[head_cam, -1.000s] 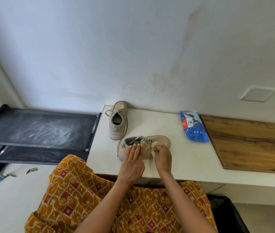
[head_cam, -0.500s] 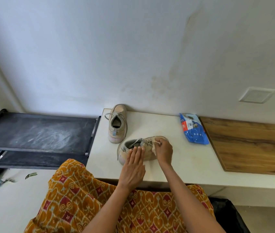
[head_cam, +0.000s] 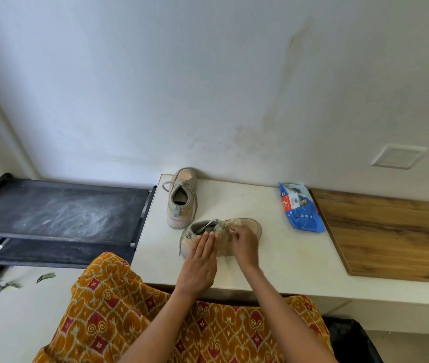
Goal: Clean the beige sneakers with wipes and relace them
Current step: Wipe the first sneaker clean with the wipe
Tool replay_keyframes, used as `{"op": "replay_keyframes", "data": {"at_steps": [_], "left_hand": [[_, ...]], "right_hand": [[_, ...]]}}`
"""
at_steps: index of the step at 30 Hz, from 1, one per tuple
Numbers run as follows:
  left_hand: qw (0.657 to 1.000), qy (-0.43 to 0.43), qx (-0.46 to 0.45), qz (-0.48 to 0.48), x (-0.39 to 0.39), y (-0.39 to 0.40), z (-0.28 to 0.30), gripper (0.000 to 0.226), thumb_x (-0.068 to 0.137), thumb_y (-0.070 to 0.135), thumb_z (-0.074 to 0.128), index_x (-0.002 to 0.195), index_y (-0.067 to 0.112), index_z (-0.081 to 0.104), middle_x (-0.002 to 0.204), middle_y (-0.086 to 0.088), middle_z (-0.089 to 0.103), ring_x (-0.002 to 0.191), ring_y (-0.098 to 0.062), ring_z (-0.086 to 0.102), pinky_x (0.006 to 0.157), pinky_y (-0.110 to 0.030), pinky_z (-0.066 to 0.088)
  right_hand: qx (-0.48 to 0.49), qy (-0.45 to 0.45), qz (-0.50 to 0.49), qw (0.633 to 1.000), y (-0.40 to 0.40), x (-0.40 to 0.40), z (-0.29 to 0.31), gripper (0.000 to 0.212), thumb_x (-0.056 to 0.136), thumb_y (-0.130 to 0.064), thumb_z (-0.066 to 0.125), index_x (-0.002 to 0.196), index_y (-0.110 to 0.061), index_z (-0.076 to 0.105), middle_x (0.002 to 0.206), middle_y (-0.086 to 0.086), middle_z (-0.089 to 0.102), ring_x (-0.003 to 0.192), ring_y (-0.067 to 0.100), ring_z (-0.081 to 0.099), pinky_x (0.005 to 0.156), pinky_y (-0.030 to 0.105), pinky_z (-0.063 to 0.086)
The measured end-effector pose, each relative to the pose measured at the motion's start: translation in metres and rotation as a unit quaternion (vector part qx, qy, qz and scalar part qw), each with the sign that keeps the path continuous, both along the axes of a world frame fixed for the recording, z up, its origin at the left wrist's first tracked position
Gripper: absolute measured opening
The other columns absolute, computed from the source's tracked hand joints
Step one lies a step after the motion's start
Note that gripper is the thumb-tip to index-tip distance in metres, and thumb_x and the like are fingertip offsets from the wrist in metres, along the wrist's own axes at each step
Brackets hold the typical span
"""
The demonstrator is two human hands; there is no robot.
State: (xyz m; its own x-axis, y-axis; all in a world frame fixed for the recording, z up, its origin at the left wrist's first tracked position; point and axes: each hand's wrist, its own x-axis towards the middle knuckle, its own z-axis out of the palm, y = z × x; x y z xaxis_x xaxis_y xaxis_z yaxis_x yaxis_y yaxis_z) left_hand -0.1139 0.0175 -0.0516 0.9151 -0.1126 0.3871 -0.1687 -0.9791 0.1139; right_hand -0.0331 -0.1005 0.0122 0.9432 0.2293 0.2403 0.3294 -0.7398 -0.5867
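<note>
On the white counter, from left to right: a second sneaker stands upright near the wall; the near sneaker lies crosswise, toe to the right. Left hand, fingers straight and together, presses flat on its near side. Right hand pinches a wipe against its upper. A blue wipes pack lies farther right.

Two sneakers, one wipes pack, two hands.
</note>
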Motion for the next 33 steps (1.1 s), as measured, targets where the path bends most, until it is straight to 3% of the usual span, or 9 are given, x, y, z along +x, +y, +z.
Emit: {"op": "replay_keyframes", "data": {"at_steps": [4, 8, 13, 19, 22, 25, 27, 31, 33], "left_hand": [[1.0, -0.007, 0.002, 0.007, 0.001, 0.002, 0.001, 0.071, 0.089, 0.025, 0.031, 0.147, 0.0, -0.002, 0.151, -0.017, 0.023, 0.142, -0.027, 0.011, 0.117, -0.042, 0.001], [1.0, -0.011, 0.01, 0.004, 0.002, 0.002, 0.003, 0.073, 0.088, 0.025, 0.032, 0.147, 0.0, -0.003, 0.152, -0.014, 0.018, 0.143, -0.028, 0.002, 0.117, -0.041, -0.001], [1.0, -0.003, 0.016, 0.014, 0.004, 0.0, 0.001, 0.074, 0.088, 0.027, 0.032, 0.147, 0.0, -0.004, 0.151, -0.014, 0.017, 0.145, -0.027, -0.008, 0.117, -0.041, 0.0], [1.0, 0.002, 0.025, 0.004, 0.004, 0.006, -0.003, 0.073, 0.088, 0.025, 0.032, 0.148, 0.0, -0.003, 0.154, -0.014, 0.012, 0.145, -0.027, -0.006, 0.117, -0.04, 0.0], [0.999, 0.007, 0.031, 0.006, 0.005, 0.006, -0.003, 0.072, 0.088, 0.023, 0.031, 0.148, 0.0, -0.001, 0.156, -0.015, 0.001, 0.145, -0.027, -0.006, 0.118, -0.04, -0.002], [1.0, 0.018, 0.018, 0.015, 0.008, 0.001, -0.001, 0.07, 0.089, 0.024, 0.03, 0.148, 0.0, -0.001, 0.156, -0.016, -0.006, 0.145, -0.027, -0.004, 0.118, -0.04, -0.001], [1.0, 0.023, 0.009, 0.02, 0.008, 0.0, 0.002, 0.071, 0.089, 0.025, 0.031, 0.148, 0.001, -0.001, 0.156, -0.015, -0.001, 0.145, -0.026, -0.003, 0.117, -0.04, 0.001], [0.999, 0.046, 0.002, 0.014, 0.008, 0.013, 0.012, 0.074, 0.089, 0.028, 0.035, 0.148, 0.005, -0.002, 0.15, -0.013, 0.03, 0.143, -0.026, 0.012, 0.117, -0.037, 0.002], [0.998, 0.062, -0.005, 0.016, 0.009, 0.016, 0.018, 0.073, 0.089, 0.029, 0.035, 0.149, 0.007, 0.001, 0.147, -0.013, 0.038, 0.14, -0.023, 0.022, 0.117, -0.036, 0.002]], "right_hand": [[-0.12, -0.073, 0.089, 0.986, -0.029, -0.008, -0.027, 0.024, 0.098, -0.021, 0.046, 0.116, -0.015, 0.062, 0.104, 0.002, 0.063, 0.091, 0.012, 0.058, 0.073, 0.016, 0.046], [-0.139, -0.036, -0.021, 0.989, -0.048, 0.026, -0.021, 0.021, 0.097, -0.017, 0.042, 0.095, -0.017, 0.062, 0.089, -0.005, 0.057, 0.093, 0.02, 0.058, 0.064, 0.015, 0.036], [-0.154, -0.039, 0.078, 0.984, -0.024, 0.033, -0.01, 0.027, 0.094, -0.011, 0.05, 0.12, -0.009, 0.06, 0.114, 0.007, 0.058, 0.108, 0.023, 0.053, 0.083, 0.026, 0.045], [-0.262, -0.174, 0.147, 0.938, -0.062, 0.042, -0.022, 0.054, 0.056, 0.007, 0.079, 0.106, -0.011, 0.069, 0.103, 0.004, 0.069, 0.095, 0.026, 0.064, 0.073, 0.031, 0.054], [-0.289, -0.135, 0.117, 0.94, -0.064, 0.047, -0.019, 0.045, 0.079, -0.013, 0.056, 0.122, -0.022, 0.062, 0.119, -0.003, 0.064, 0.118, 0.026, 0.056, 0.106, 0.041, 0.037], [-0.227, -0.062, 0.114, 0.965, -0.057, 0.038, -0.036, 0.055, 0.094, -0.043, 0.022, 0.144, -0.025, 0.036, 0.148, -0.006, 0.038, 0.142, 0.016, 0.026, 0.116, 0.03, 0.013], [-0.196, -0.047, 0.127, 0.971, -0.059, 0.033, -0.04, 0.055, 0.097, -0.049, 0.024, 0.148, -0.027, 0.027, 0.153, -0.009, 0.028, 0.143, 0.01, 0.02, 0.113, 0.022, 0.017], [-0.206, -0.119, 0.156, 0.959, -0.078, 0.024, -0.023, 0.044, 0.095, -0.037, 0.036, 0.128, -0.017, 0.057, 0.124, -0.001, 0.061, 0.116, 0.016, 0.056, 0.086, 0.018, 0.045], [-0.234, -0.145, 0.153, 0.949, -0.083, 0.025, -0.022, 0.038, 0.091, -0.022, 0.048, 0.127, -0.012, 0.057, 0.115, 0.004, 0.064, 0.105, 0.02, 0.061, 0.077, 0.024, 0.052]]}}
